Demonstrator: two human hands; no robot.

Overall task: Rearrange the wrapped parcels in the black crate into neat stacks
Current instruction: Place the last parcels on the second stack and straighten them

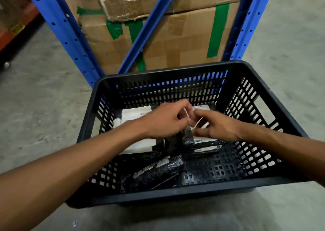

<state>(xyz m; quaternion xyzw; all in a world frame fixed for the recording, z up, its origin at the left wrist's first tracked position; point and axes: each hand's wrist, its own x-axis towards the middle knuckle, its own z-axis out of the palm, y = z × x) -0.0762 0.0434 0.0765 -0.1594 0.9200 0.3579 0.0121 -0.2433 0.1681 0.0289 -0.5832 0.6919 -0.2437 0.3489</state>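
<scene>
A black slotted crate (175, 198) sits on the concrete floor in front of me. Inside lie several parcels wrapped in black plastic with white labels. One labelled parcel (135, 114) rests at the back left. A black wrapped parcel (158, 173) lies tilted at the front left. My left hand (163, 121) and my right hand (219, 127) meet over the crate's middle, both pinching a small upright black parcel (188, 136) with a white label. My fingers hide its top. More flat parcels (205, 148) lie under my right hand.
Directly behind the crate stands a blue steel rack (70, 37) with a diagonal brace. It holds large cardboard boxes (167, 37) patched with green tape. Grey concrete floor (44, 99) surrounds the crate. The crate's front right floor (219, 167) shows bare.
</scene>
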